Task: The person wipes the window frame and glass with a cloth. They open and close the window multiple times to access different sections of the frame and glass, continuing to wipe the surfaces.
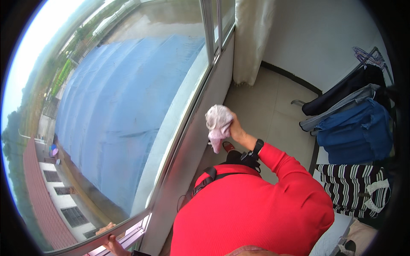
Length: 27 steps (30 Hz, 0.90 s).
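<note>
My right hand (236,128) is closed round a bunched pale pink and whitish cloth (218,120), held out in front of me beside the window wall. Part of the cloth hangs down below the fingers. At the lower left, my left hand (113,245) grips the metal edge of the window frame (141,218), with fingers on both sides of it. The large glass pane (136,102) of the window lies between the two hands, to the left of the cloth.
A cream curtain (251,40) hangs at the window's far end. On the right, a rack holds hangers (365,55), dark clothes and a blue garment (356,132). Nearer me lies a black-and-white striped garment (350,185). A red slipper (228,146) shows on the tiled floor (279,96).
</note>
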Motion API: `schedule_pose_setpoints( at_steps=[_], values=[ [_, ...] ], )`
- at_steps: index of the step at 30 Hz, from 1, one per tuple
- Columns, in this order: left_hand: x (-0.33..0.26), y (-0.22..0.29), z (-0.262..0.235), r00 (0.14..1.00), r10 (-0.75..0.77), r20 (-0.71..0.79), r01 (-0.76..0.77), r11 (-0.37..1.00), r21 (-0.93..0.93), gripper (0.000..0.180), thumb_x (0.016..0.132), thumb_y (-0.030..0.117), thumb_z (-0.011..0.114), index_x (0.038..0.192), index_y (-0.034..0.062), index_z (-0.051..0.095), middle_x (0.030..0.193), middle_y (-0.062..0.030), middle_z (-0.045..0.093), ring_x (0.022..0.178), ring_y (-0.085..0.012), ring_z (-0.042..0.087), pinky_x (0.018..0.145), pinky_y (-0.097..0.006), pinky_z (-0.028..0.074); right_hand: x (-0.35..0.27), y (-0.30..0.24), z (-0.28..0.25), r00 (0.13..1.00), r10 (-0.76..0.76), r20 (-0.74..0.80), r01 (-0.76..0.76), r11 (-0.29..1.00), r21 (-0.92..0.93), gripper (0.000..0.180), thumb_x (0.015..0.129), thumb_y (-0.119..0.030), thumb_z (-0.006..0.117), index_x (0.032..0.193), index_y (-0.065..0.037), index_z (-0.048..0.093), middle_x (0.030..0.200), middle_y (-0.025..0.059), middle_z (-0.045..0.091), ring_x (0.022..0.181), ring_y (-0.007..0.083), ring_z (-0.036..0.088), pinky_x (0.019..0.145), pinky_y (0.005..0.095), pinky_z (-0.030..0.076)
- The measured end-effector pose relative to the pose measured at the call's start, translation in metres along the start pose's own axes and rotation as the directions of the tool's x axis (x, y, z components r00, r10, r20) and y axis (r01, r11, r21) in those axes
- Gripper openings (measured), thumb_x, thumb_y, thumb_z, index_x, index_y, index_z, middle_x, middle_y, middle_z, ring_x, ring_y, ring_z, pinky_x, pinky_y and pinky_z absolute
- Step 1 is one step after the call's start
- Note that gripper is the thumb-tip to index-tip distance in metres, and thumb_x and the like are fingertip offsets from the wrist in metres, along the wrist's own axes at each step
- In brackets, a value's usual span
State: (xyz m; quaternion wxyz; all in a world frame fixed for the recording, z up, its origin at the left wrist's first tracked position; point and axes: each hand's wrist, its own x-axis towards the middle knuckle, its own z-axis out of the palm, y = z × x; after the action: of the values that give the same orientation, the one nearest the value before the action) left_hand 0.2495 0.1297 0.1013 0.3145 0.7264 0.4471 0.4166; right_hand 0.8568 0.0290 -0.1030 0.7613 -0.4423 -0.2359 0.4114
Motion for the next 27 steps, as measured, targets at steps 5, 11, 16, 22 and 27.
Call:
schedule_pose_setpoints(
  at_steps=[5,11,16,22,27],
  values=[
    [-0.027,0.003,-0.004,0.990,-0.048,-0.134,0.059,0.995,0.077,0.071,0.089,0.053,0.064,0.129,-0.0035,0.046,0.109,-0.0121,0.062,0.102,-0.0228,0.059,0.103,-0.042,0.041,0.063,-0.034,-0.034,0.936,-0.351,0.021,0.344,0.902,-0.262,0.030,0.096,-0.019,0.051,0.117,0.000,0.061,0.108,0.0044,0.066,0.095,0.0142,0.064,0.084,0.0322,0.054],
    [-0.031,0.012,0.046,0.922,-0.122,-0.367,0.063,0.984,-0.169,0.096,0.085,0.068,0.056,0.147,0.0000,0.028,0.118,-0.0132,0.062,0.109,-0.0253,0.061,0.106,-0.041,0.040,0.237,-0.039,-0.070,0.882,-0.437,-0.175,0.388,0.886,-0.254,0.022,0.089,-0.009,0.059,0.110,-0.005,0.065,0.104,0.0003,0.065,0.093,0.0097,0.059,0.080,0.0276,0.049],
    [-0.027,0.008,0.061,0.778,-0.214,-0.591,0.066,0.963,-0.261,0.103,0.080,0.084,0.035,0.139,0.0001,0.041,0.092,-0.0114,0.065,0.083,-0.0212,0.062,0.104,-0.054,0.042,0.268,0.060,-0.060,0.936,-0.342,-0.082,0.352,0.920,0.171,0.029,0.095,-0.014,0.051,0.123,-0.005,0.053,0.121,0.0064,0.057,0.110,0.0162,0.053,0.095,0.0308,0.044],
    [-0.028,0.004,0.054,0.733,-0.246,-0.634,0.107,0.962,-0.250,0.106,0.078,0.088,0.021,0.128,-0.0001,0.052,0.068,-0.0070,0.058,0.066,-0.0190,0.057,0.103,-0.064,0.037,0.087,0.149,0.040,0.938,-0.302,0.171,0.346,0.851,-0.396,0.037,0.101,-0.027,0.042,0.132,-0.008,0.043,0.128,0.0099,0.052,0.121,0.0234,0.048,0.107,0.0397,0.038],
    [-0.025,0.002,0.060,0.693,-0.289,-0.661,0.053,0.934,-0.352,0.105,0.081,0.088,0.021,0.126,-0.0004,0.054,0.065,-0.0072,0.059,0.062,-0.0225,0.058,0.099,-0.064,0.040,-0.070,0.171,0.164,0.847,0.156,0.509,-0.338,0.897,0.286,0.039,0.100,-0.040,0.046,0.125,-0.011,0.051,0.121,0.0050,0.056,0.114,0.0196,0.054,0.100,0.0373,0.044]
  ],
)
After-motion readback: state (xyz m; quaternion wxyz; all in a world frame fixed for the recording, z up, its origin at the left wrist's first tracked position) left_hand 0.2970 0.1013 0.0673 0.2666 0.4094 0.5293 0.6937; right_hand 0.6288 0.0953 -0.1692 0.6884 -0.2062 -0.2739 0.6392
